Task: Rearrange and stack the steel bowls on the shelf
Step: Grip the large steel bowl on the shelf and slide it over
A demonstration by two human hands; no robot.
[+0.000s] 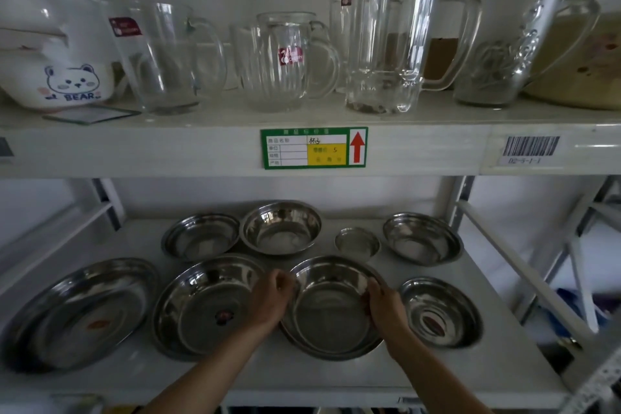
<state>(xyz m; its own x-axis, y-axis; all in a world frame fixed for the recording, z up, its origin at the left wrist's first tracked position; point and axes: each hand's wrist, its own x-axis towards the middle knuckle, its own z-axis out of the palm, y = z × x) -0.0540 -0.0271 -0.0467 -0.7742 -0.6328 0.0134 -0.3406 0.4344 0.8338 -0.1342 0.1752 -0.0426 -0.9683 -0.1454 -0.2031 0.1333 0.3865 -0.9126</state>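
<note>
Both forearms reaching in from below. Left hand (272,299) curled on left rim of held bowl (332,309), right hand (383,307) gripping its right rim, fingers over the edge. Held bowl tilted toward camera, sitting in or just above a second bowl (322,348) whose rim shows beneath; contact between the two unclear.

Just left of left hand: wide bowl (205,306) with dark sticker, its rim close to the knuckles. Further left: oval dish (77,312). Just right of right hand: sticker bowl (440,311), apart from held bowl.

Beyond the hands, back row: shallow bowl (201,237), deep bowl (280,227) touching it, tiny bowl (357,243), then far bowl (421,239).

All on lower shelf (336,376). Above the hands: glass mugs (282,60), green price tag (314,147)
</note>
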